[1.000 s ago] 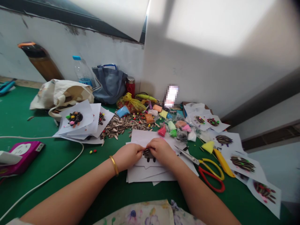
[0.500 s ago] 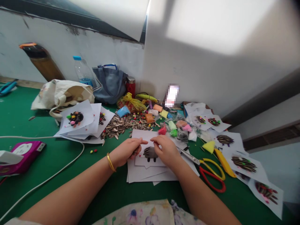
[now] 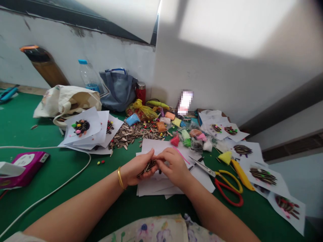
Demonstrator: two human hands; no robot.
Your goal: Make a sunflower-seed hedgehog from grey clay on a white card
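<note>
Left hand (image 3: 137,169): palm turned up and cupped, its fingers curled around a small handful of striped seeds (image 3: 147,168); a gold bracelet (image 3: 120,178) circles the wrist.
Right hand (image 3: 174,166): fingers bent, thumb and fingertips drawn together against the left hand's fingers; whether a seed is pinched between them, I cannot tell.
Paper stack (image 3: 151,191): directly beneath both hands, its white sheets overlapping unevenly; a small dark mark shows between the hands, the rest of that spot hidden by them.
Pink strip (image 3: 181,155): on the paper, just beyond the right hand.
Scissors (image 3: 216,174): to the right of that hand, blades resting over the paper, one handle yellow, the other red.
Yellow tool (image 3: 242,174): lying beside the scissors.
Clay packets (image 3: 186,134): clustered beyond the paper in red, green, pink, orange and other colors.
Seed heap (image 3: 131,132): spread left of the packets, with colored beads mixed in.
Decorated sheets: piled to the left (image 3: 93,134) and fanned along the right edge (image 3: 281,183), bearing dark, seed-covered shapes.
Green table (image 3: 106,208): under everything, with bags and bottles along the wall.
</note>
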